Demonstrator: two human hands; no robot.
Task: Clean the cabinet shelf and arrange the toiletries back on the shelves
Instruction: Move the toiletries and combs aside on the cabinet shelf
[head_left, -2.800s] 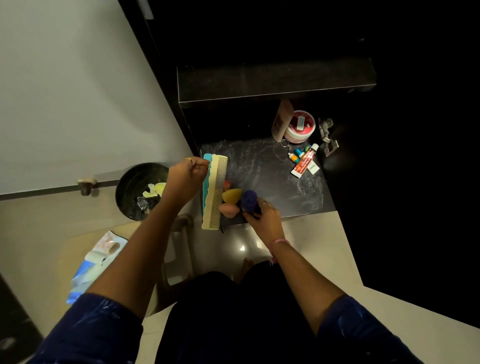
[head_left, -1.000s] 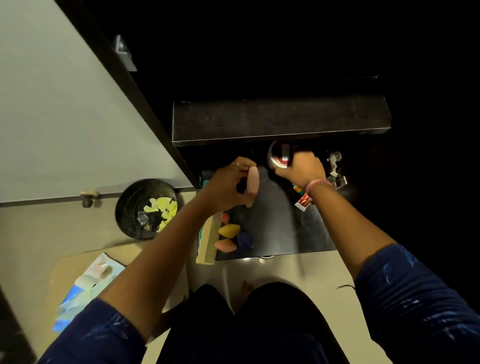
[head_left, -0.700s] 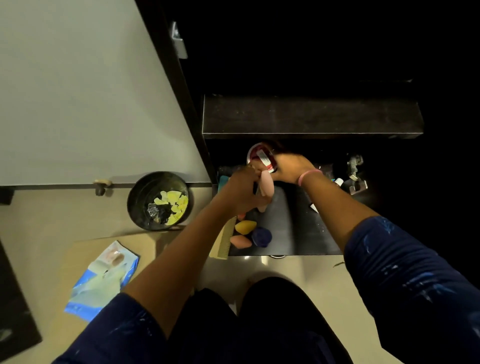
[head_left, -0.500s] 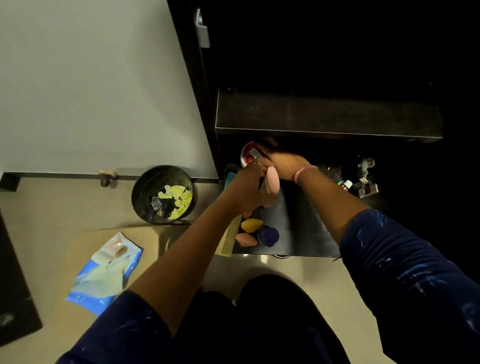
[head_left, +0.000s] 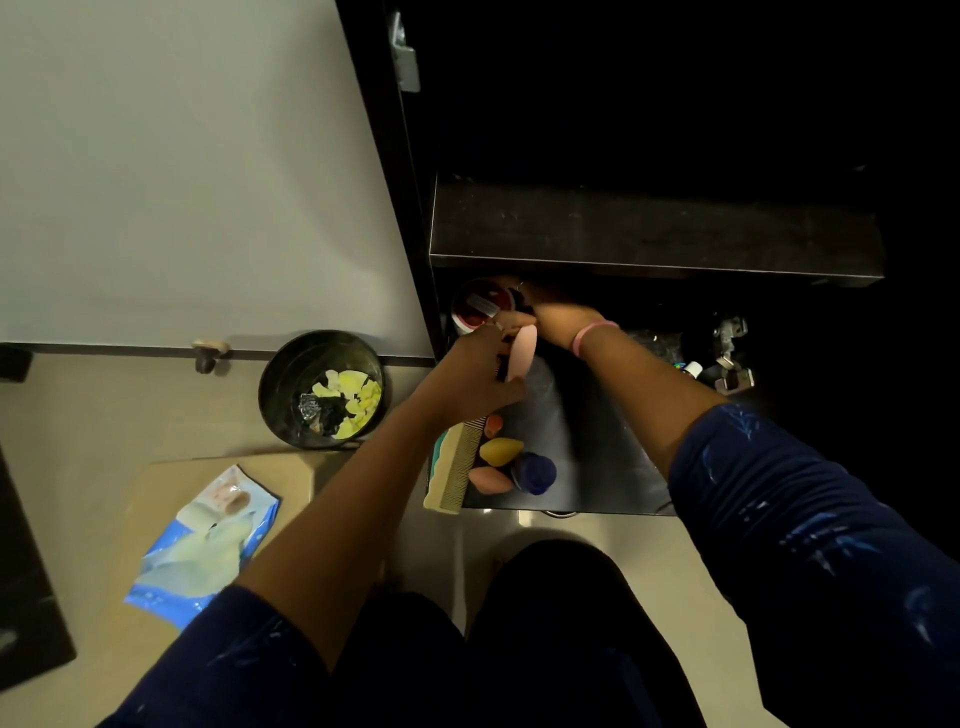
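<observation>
A dark cabinet stands open over a pale floor (head_left: 597, 540), its white door (head_left: 182, 171) swung to the left. The lower shelf (head_left: 587, 447) carries the toiletries; an upper shelf (head_left: 654, 228) juts out above it. The left hand (head_left: 472, 374) is over the shelf's left part, its fingers curled round a pink tube (head_left: 521, 352), which it holds upright. The right hand (head_left: 556, 317) reaches to the back left corner, at a red-lidded jar (head_left: 480, 306); its fingers are in shadow and I cannot tell how they lie. At the shelf's front left edge lies a comb (head_left: 454, 467), with yellow (head_left: 500, 450), pink (head_left: 488, 479) and blue (head_left: 535, 473) sponges just beside it. Small bottles (head_left: 691, 369) sit at the far right. On the floor stand a bin (head_left: 291, 379) with scraps in it and, nearer, a blue packet (head_left: 202, 540).
</observation>
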